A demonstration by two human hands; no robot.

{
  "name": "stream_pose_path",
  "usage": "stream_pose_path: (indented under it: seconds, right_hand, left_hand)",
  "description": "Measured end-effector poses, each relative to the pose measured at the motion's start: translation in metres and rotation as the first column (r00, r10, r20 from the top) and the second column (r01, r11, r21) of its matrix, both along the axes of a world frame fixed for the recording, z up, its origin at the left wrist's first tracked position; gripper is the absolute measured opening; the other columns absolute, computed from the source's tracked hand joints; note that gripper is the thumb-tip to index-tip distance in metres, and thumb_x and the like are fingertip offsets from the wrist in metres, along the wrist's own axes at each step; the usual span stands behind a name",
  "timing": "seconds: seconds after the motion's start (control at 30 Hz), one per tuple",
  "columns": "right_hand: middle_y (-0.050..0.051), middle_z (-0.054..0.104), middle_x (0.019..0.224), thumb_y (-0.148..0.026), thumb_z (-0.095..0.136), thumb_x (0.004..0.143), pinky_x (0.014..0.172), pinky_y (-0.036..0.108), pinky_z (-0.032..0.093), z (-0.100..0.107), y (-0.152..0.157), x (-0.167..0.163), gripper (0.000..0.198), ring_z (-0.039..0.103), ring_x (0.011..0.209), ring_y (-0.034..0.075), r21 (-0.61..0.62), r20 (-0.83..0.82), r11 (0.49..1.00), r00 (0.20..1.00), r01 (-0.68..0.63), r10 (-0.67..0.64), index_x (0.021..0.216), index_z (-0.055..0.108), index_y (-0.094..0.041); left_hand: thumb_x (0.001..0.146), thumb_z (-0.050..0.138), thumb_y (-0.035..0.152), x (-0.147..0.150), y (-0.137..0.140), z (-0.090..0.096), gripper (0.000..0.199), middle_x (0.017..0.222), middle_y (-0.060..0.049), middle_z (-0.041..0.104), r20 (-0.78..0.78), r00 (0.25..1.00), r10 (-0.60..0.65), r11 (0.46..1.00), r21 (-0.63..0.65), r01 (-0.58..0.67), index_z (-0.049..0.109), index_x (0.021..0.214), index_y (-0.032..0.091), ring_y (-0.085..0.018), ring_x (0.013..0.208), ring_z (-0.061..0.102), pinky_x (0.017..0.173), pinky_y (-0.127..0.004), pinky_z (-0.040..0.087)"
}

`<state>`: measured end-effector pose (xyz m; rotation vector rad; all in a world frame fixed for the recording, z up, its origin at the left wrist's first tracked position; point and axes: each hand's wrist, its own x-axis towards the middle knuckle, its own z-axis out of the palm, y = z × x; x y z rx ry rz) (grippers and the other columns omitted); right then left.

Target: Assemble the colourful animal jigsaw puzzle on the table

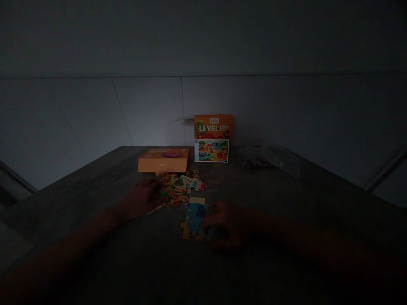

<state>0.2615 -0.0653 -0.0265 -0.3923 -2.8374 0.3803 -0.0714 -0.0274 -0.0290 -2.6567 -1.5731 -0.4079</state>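
Observation:
The picture is very dark. My left hand (142, 197) rests at the near left edge of a loose pile of jigsaw puzzle pieces (182, 186), its fingers apart and touching the pieces. A few joined puzzle pieces (194, 215) showing a blue elephant lie flat on the table in front of me. My right hand (227, 224) is curled over their right side, thumb towards me and fingers on the far side, gripping that part. The hand covers the right end of the joined pieces.
Behind the pile lies an orange puzzle box (163, 165). An orange box part marked "LEVEL UP!" (213, 123) stands against the wall, with a picture card (211, 151) leaning on it. Clear plastic bags (270, 159) lie back right on the dark table (127, 262).

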Motion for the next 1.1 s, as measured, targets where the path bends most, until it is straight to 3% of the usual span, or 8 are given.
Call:
stream_pose_path:
  seconds: [0.1, 0.2, 0.37, 0.5, 0.73, 0.87, 1.0, 1.1]
  right_hand:
    - [0.002, 0.064, 0.075, -0.044, 0.066, 0.082, 0.065, 0.025, 0.041, -0.002, 0.0, 0.001, 0.032, 0.055, 0.067, 0.014, 0.015, -0.002, 1.0, 1.0, 0.011, -0.011, 0.103, 0.065, -0.019]
    - [0.001, 0.064, 0.075, -0.044, 0.067, 0.082, 0.066, 0.026, 0.041, -0.004, 0.001, 0.001, 0.032, 0.056, 0.067, 0.014, 0.007, 0.005, 1.0, 1.0, 0.011, -0.011, 0.102, 0.065, -0.019]
    - [-0.001, 0.061, 0.07, -0.045, 0.068, 0.081, 0.065, 0.026, 0.04, -0.006, 0.003, 0.001, 0.034, 0.055, 0.065, 0.014, -0.002, 0.01, 1.0, 1.0, 0.006, -0.006, 0.103, 0.064, -0.019]
    - [0.0, 0.061, 0.072, -0.045, 0.066, 0.083, 0.065, 0.026, 0.04, -0.004, 0.001, 0.001, 0.032, 0.054, 0.066, 0.014, -0.01, 0.034, 1.0, 0.999, 0.017, -0.016, 0.103, 0.063, -0.02]
    - [0.002, 0.064, 0.077, -0.044, 0.068, 0.081, 0.065, 0.026, 0.04, -0.003, 0.0, 0.002, 0.034, 0.056, 0.07, 0.016, 0.003, 0.008, 1.0, 1.0, 0.028, -0.028, 0.105, 0.064, -0.021]
    - [0.001, 0.062, 0.069, -0.045, 0.063, 0.085, 0.064, 0.027, 0.039, -0.013, 0.004, 0.0, 0.026, 0.054, 0.066, 0.015, 0.11, -0.129, 0.994, 0.992, 0.023, -0.009, 0.091, 0.065, -0.019]
    - [0.0, 0.059, 0.062, -0.051, 0.056, 0.09, 0.06, 0.027, 0.036, -0.019, 0.007, -0.005, 0.036, 0.051, 0.059, 0.013, 0.164, -0.387, 0.958, 0.909, 0.234, -0.156, 0.078, 0.061, -0.017]
    - [0.001, 0.059, 0.063, -0.053, 0.054, 0.09, 0.055, 0.026, 0.033, -0.021, 0.007, -0.009, 0.04, 0.049, 0.057, 0.013, 0.195, -0.362, 0.942, 0.913, 0.273, -0.19, 0.08, 0.062, -0.016]
  left_hand:
    - [0.091, 0.049, 0.055, 0.002, 0.001, 0.0, 0.047, 0.115, -0.017, 0.063, -0.007, 0.999, 0.053, 0.999, -0.011, -0.053, 0.062, 0.109, 0.013, -0.031, 0.109, 0.06, 0.094, -0.043, 0.048]
    - [0.089, 0.05, 0.053, 0.004, 0.0, 0.004, 0.043, 0.112, -0.015, 0.065, 0.084, 0.991, 0.102, 0.994, 0.034, -0.105, 0.06, 0.107, 0.015, -0.029, 0.104, 0.063, 0.089, -0.041, 0.051]
    - [0.089, 0.046, 0.05, 0.008, -0.008, 0.011, 0.038, 0.094, -0.01, 0.067, 0.28, 0.949, 0.147, 0.961, 0.186, -0.203, 0.06, 0.101, 0.017, -0.023, 0.082, 0.066, 0.071, -0.033, 0.054]
    - [0.09, 0.047, 0.049, 0.009, -0.012, 0.013, 0.034, 0.085, -0.007, 0.065, 0.35, 0.928, 0.13, 0.92, 0.306, -0.244, 0.061, 0.097, 0.018, -0.021, 0.074, 0.064, 0.068, -0.031, 0.053]
    - [0.09, 0.046, 0.041, 0.008, -0.004, 0.004, 0.032, 0.097, -0.01, 0.068, 0.215, 0.969, 0.12, 0.973, 0.166, -0.158, 0.061, 0.105, 0.018, -0.024, 0.084, 0.066, 0.071, -0.032, 0.053]
    - [0.092, 0.046, 0.044, 0.017, -0.018, 0.009, 0.032, 0.092, -0.008, 0.069, 0.324, 0.941, 0.092, 0.969, 0.19, -0.16, 0.062, 0.1, 0.018, -0.023, 0.081, 0.067, 0.071, -0.032, 0.053]
    - [0.094, 0.05, 0.042, 0.046, -0.053, 0.013, 0.028, 0.093, -0.005, 0.07, 0.449, 0.893, -0.018, 0.995, 0.1, -0.031, 0.063, 0.102, 0.018, -0.022, 0.083, 0.068, 0.072, -0.031, 0.057]
    - [0.096, 0.05, 0.033, 0.064, -0.073, 0.006, 0.023, 0.108, -0.008, 0.069, 0.333, 0.897, -0.29, 0.957, 0.079, 0.28, 0.06, 0.112, 0.02, -0.021, 0.097, 0.067, 0.083, -0.032, 0.058]
